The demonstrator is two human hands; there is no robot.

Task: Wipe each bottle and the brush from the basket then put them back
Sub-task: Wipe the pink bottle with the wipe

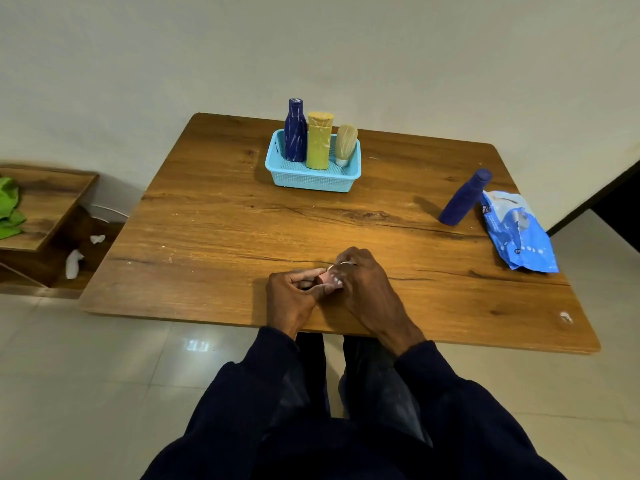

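Both hands meet at the lower centre of the frame. The left hand (294,296) and right hand (363,282) pinch a small pale thing (330,278) between their fingertips. It may be a folded wipe, but I cannot tell.

The basket (311,183) sits at the upper centre of the table (242,220). In it stand a dark blue bottle (295,133), a yellow bottle (319,143) and the brush (345,143), bristles up. A second blue bottle (464,199) stands at the right, just beside a blue packet (516,233).

The bottles look like light, stiff, smooth plastic, best gripped round the middle. The brush head looks soft, so its pale base is probably the place to hold. The three stand packed close, so lifting one may tip its neighbour, and the light basket may slide.

At the left edge a shelf (41,202) holds a green cloth (8,209) and white scraps (74,261).
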